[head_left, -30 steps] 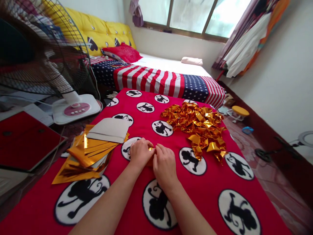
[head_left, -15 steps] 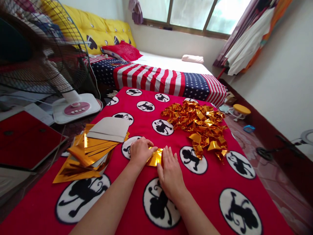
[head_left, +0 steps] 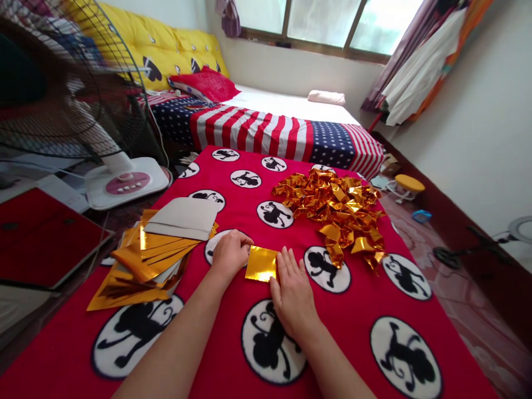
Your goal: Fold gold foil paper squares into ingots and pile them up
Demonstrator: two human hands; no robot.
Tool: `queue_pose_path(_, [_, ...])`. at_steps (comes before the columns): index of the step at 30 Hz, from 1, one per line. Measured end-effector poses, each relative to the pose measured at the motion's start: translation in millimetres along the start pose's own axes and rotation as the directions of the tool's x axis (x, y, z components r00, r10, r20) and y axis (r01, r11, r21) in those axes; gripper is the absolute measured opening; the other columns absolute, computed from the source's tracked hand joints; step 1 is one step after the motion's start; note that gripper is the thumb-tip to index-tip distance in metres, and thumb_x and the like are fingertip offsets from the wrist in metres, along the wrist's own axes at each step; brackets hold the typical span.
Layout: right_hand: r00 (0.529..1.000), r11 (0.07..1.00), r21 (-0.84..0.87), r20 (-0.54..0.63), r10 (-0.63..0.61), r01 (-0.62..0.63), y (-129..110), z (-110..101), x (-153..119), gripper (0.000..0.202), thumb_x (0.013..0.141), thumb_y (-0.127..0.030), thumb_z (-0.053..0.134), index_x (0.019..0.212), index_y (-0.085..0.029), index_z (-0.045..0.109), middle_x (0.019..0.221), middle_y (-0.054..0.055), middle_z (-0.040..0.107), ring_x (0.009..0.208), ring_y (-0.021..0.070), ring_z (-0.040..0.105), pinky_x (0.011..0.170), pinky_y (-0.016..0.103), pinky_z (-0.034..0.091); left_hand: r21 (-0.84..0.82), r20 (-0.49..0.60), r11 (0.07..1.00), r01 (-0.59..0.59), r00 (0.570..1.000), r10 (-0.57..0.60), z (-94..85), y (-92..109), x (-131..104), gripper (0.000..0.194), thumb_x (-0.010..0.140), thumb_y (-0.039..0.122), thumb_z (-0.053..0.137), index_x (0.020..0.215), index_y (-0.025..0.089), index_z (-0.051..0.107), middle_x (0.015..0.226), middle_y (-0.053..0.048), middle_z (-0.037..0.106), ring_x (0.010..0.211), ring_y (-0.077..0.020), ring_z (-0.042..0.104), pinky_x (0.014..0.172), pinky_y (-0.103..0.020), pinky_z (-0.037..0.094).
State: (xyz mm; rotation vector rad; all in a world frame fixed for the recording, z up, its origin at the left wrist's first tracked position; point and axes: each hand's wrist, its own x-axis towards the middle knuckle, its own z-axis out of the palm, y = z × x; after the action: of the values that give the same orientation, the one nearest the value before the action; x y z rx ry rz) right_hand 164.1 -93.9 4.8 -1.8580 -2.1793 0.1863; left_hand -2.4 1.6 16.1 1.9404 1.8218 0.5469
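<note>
A small square of gold foil paper lies flat on the red cloth between my two hands. My left hand is at its left edge, the fingers curled and pinched together on the upper left corner; the fingertips are partly hidden. Stretched out flat, my right hand rests with its fingers along the paper's right edge. To the left is a stack of gold foil sheets, topped by a piece of grey card. A heap of folded gold foil pieces lies beyond my right hand.
The table is covered by a red cloth printed with black monkeys in white circles. A fan stands at the left, near a red panel. Behind the table is a bed; a yellow stool stands right.
My left thumb and fingers have drawn back leftward off the paper's top, so more of its gold face shows. My right hand stays flat at the right edge. The view shifted slightly.
</note>
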Motion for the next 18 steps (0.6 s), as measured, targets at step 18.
queue_pose_path(18, [1.000,1.000,0.006,-0.020,0.015,-0.015,-2.7,-2.1,-1.1,0.054,0.093,-0.023,0.038,0.144,-0.005,0.038,0.153,0.014,0.030,0.144,0.0260,0.023,0.116,0.050,0.019,0.078,-0.051,0.997,-0.005,0.999,0.009,-2.2,7.0,-5.6,0.030,0.076,0.050,0.062,0.070,0.021,0.069,0.088,-0.005,0.068,0.076,-0.0206,0.063,0.063,-0.029,0.041])
